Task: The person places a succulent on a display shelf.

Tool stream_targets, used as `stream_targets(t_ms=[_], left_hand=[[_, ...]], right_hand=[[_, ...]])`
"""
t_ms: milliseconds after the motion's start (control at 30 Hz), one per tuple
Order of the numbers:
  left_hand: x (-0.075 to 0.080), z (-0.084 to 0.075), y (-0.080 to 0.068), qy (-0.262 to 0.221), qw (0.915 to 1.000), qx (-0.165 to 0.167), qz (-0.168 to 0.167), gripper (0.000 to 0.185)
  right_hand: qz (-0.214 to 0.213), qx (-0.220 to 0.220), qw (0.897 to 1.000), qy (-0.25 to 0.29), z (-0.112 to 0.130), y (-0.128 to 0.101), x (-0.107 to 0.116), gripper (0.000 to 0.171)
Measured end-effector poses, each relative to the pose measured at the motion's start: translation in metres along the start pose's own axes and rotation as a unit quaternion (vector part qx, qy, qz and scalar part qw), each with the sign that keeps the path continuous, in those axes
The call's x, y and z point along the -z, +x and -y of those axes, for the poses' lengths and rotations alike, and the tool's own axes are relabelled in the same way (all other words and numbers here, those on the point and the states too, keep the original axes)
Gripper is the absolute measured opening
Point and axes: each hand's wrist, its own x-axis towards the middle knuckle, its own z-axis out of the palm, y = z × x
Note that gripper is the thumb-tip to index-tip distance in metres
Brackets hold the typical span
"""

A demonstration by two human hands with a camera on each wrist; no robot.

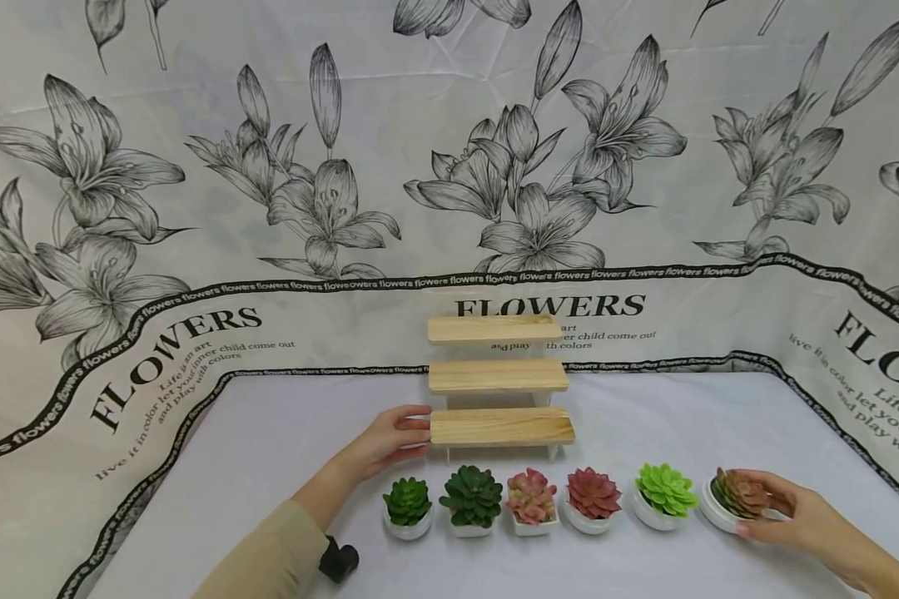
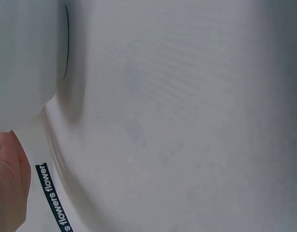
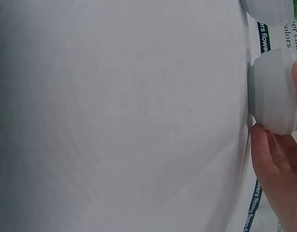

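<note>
A three-tier wooden display stand (image 1: 502, 428) with clear supports stands mid-table. My left hand (image 1: 389, 439) touches the left end of its lowest board, fingers extended toward it; in the left wrist view only part of this hand (image 2: 10, 183) shows. At the right end of a row of potted succulents, my right hand (image 1: 790, 517) grips the brownish succulent (image 1: 742, 492) by its white pot (image 1: 717, 509), fingers behind and thumb in front. The right wrist view shows the pot (image 3: 273, 92) close to the tabletop; whether it touches is unclear.
The row also holds a small green succulent (image 1: 407, 499), a dark green one (image 1: 472, 497), a pink one (image 1: 532, 497), a red one (image 1: 593, 492) and a bright green one (image 1: 667, 488). A black object (image 1: 339, 559) sits by the left forearm. Flower-printed cloth (image 1: 360, 324) hangs behind.
</note>
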Motion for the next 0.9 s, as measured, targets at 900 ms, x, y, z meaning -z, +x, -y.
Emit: stream_targets(t_ms=[900], left_hand=[[-0.006, -0.003, 0.004, -0.031, 0.9983, 0.028, -0.04, 0.051]], right_hand=[[-0.028, -0.048, 0.996, -0.064, 0.018, 0.007, 0.006, 0.085]])
